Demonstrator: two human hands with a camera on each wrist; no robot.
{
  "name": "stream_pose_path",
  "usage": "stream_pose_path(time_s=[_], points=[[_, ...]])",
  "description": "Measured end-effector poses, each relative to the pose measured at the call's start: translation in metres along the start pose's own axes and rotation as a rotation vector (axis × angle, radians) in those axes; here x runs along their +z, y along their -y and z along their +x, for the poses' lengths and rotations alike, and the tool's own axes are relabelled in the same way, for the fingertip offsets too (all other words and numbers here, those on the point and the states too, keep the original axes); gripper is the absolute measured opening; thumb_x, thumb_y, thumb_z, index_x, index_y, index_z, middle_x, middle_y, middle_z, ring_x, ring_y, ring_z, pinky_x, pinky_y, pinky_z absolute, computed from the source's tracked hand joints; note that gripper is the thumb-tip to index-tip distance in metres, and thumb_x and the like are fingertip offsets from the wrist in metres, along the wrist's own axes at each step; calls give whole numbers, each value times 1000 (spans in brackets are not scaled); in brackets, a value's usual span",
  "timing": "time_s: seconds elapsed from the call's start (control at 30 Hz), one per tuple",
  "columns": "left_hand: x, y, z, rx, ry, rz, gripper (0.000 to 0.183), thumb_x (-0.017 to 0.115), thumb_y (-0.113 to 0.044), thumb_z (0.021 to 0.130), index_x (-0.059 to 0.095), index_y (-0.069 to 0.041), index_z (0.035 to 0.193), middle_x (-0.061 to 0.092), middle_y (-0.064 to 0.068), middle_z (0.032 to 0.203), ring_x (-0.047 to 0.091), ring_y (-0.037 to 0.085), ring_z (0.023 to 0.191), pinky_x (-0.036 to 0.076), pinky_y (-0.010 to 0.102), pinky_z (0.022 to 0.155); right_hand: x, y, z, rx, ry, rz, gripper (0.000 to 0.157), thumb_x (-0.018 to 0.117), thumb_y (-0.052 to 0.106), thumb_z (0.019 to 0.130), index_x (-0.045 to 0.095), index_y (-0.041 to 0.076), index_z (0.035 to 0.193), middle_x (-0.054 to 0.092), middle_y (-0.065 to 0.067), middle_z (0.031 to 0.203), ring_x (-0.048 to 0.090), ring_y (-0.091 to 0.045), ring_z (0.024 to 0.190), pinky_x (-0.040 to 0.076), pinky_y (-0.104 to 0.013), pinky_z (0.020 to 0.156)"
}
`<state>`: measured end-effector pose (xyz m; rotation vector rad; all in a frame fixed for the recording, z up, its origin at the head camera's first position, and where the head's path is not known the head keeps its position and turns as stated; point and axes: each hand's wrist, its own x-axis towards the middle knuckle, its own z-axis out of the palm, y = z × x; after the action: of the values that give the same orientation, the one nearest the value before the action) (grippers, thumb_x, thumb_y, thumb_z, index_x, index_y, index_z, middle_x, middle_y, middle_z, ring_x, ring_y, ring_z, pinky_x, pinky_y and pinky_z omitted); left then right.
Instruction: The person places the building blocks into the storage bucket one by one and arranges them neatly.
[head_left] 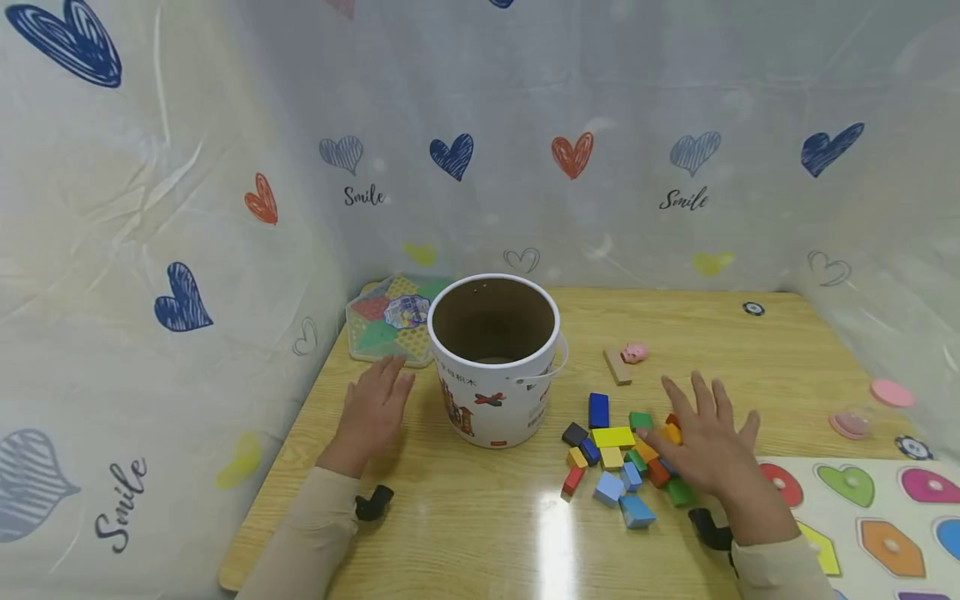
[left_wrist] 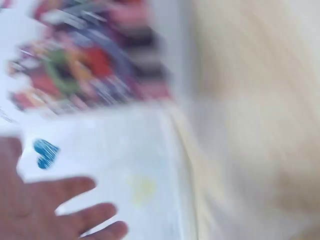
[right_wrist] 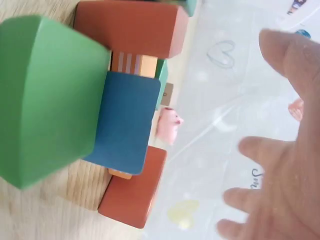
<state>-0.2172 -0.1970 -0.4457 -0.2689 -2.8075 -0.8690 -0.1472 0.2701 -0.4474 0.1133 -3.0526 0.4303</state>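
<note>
A white bucket with a printed picture and a thin handle stands upright in the middle of the table. To its left my left hand is held with straight fingers and nothing in it; the left wrist view shows the same hand, blurred. Several coloured wooden blocks lie in a loose group right of the bucket. Over the right side of this group my right hand spreads its fingers, holding nothing. In the right wrist view a green block, a blue block and red blocks appear close up.
Behind the left hand lies a patterned flat case. A pink pig figure and a wooden strip are beyond the blocks. At the right are a shape puzzle board, a small pink-based dome and round chips.
</note>
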Motion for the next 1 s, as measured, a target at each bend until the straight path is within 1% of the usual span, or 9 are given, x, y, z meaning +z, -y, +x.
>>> stream_pose_path(time_s=[0.07, 0.17, 0.23, 0.33, 0.5, 0.67, 0.8, 0.9, 1.0], points=[[-5, -15, 8, -12, -58, -277, 62, 22, -50, 99, 43, -10, 141, 38, 10, 148, 28, 27, 138, 18, 54, 111, 1, 1, 0, -9, -53, 4, 87, 43, 66, 87, 13, 17, 152, 6, -25, 154, 1, -51, 136, -3, -81, 90], [-11, -39, 20, -47, -154, -653, 58, 26, -50, 99, 46, -15, 139, 41, -1, 146, 29, 14, 137, 22, 40, 113, 2, 2, 0, -13, -119, 73, 82, 46, 55, 91, 16, 7, 151, 17, -28, 150, 14, -51, 133, 10, -75, 97], [-15, -55, 27, -63, -211, -820, 53, 30, -46, 99, 48, -16, 139, 42, -3, 144, 31, 11, 136, 22, 37, 113, 3, 3, 0, -1, -145, 153, 77, 45, 48, 94, 18, 1, 149, 23, -30, 147, 21, -52, 130, 18, -71, 98], [-20, -76, 35, -64, -267, -966, 46, 37, -36, 101, 50, -11, 137, 44, 0, 143, 32, 12, 135, 21, 37, 113, 3, 6, -2, 32, -167, 258, 71, 42, 42, 97, 18, -1, 148, 27, -30, 145, 25, -51, 129, 24, -68, 99], [-21, -93, 41, -42, -270, -1027, 40, 42, -25, 100, 52, -6, 135, 45, 4, 143, 31, 14, 136, 23, 38, 112, 5, 13, -7, 80, -210, 340, 64, 39, 39, 98, 23, 3, 148, 33, -26, 144, 31, -48, 128, 28, -66, 98], [1, -87, 52, -32, -247, -997, 38, 46, -27, 99, 56, -13, 132, 44, 1, 143, 30, 11, 136, 25, 37, 111, 13, 7, -15, 122, -302, 419, 53, 40, 35, 99, 37, 8, 144, 48, -17, 135, 44, -39, 121, 36, -61, 95], [8, -80, 60, 13, -295, -936, 34, 48, -25, 98, 61, -17, 128, 44, 1, 144, 30, 10, 136, 27, 36, 111, 20, 4, -16, 143, -377, 452, 42, 45, 32, 98, 53, 10, 133, 62, -8, 116, 55, -26, 102, 47, -44, 84], [8, -79, 62, 47, -325, -930, 33, 48, -20, 98, 62, -15, 126, 46, 2, 142, 31, 12, 136, 29, 36, 110, 25, 2, -17, 169, -351, 462, 36, 47, 33, 97, 61, 12, 123, 65, -3, 103, 55, -18, 88, 47, -31, 72], [8, -85, 60, 60, -359, -931, 33, 47, -16, 97, 63, -10, 125, 49, 3, 139, 35, 14, 134, 30, 36, 110, 28, -2, -21, 202, -298, 453, 32, 50, 33, 95, 66, 13, 116, 64, -1, 92, 54, -17, 79, 46, -26, 64]])
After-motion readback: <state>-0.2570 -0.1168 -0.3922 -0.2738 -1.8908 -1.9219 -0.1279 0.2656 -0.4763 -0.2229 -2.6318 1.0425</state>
